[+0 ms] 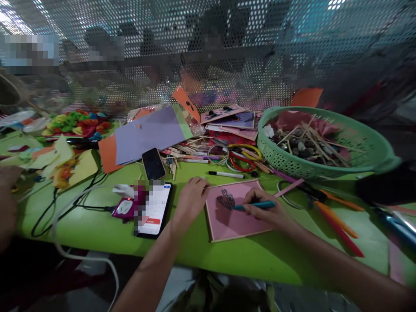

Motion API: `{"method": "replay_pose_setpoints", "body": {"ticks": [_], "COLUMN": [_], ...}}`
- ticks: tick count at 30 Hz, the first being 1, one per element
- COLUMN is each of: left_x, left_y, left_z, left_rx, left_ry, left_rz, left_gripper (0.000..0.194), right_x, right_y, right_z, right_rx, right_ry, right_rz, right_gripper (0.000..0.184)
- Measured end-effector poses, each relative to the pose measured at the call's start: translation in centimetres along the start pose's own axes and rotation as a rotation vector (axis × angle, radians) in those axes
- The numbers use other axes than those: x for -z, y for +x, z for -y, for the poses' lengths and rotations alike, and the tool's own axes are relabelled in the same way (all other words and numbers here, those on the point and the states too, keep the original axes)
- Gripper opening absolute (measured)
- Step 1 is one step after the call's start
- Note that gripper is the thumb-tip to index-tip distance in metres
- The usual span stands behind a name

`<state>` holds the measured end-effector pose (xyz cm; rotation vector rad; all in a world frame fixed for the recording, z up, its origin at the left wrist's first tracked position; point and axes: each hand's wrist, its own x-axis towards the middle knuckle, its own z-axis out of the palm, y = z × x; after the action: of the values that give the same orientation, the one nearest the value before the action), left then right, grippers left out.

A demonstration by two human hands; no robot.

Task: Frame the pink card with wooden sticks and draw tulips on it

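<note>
A pink card (240, 227) with a thin pale stick frame lies on the green table, with a black line drawing (225, 199) of petal or leaf shapes on it. My right hand (264, 208) is closed round a teal pen (264, 205), whose tip is at the lower right of the drawing. The fingers of my left hand (191, 197) rest stretched out at the card's upper left edge, gripping nothing. A black-and-white marker (226, 174) lies just beyond the card. Left of my left hand is a phone (159, 210) with a lit screen.
A green plastic basket (292, 162) with stones and sticks stands at the back right. Scissors (325, 199) lie right of the card. A dark phone (154, 164), purple paper (147, 134) and a corded power socket (125, 207) are leftward. Another person's arm (8, 203) is at far left.
</note>
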<state>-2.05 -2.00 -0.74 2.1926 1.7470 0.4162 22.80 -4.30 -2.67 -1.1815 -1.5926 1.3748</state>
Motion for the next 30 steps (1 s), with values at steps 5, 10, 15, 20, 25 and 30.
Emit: {"method": "replay_pose_setpoints", "body": {"ticks": [5,10,15,20,25,30], "left_x": [0.0,-0.4,-0.7,-0.4,-0.2,-0.2], "left_y": [0.0,0.3,0.7,0.8,0.7,0.7], "left_z": [0.1,0.4,0.5,0.0,-0.3,-0.4], "left_rx": [-0.004,-0.03,-0.07,-0.033,-0.029,-0.027], "left_ry": [0.016,0.017,0.004,0.005,0.018,0.027], "left_rz": [-0.004,-0.02,-0.034,0.023,0.031,0.036], "left_gripper": [0.018,0.019,0.02,0.022,0.022,0.022], "right_x": [0.2,0.5,0.7,0.6,0.6,0.6], "right_y": [-0.1,-0.5,-0.8,-0.9,-1.0,-0.9], "right_z": [0.6,1.1,1.1,1.0,1.0,1.1], "right_rx": [0.02,0.006,-0.065,-0.053,-0.042,-0.05], "right_ry": [-0.012,0.006,0.032,0.016,-0.053,-0.082], "right_rz": [0.025,0.013,-0.044,-0.097,-0.089,-0.083], "right_gripper": [0.038,0.032,0.035,0.038,0.036,0.037]}}
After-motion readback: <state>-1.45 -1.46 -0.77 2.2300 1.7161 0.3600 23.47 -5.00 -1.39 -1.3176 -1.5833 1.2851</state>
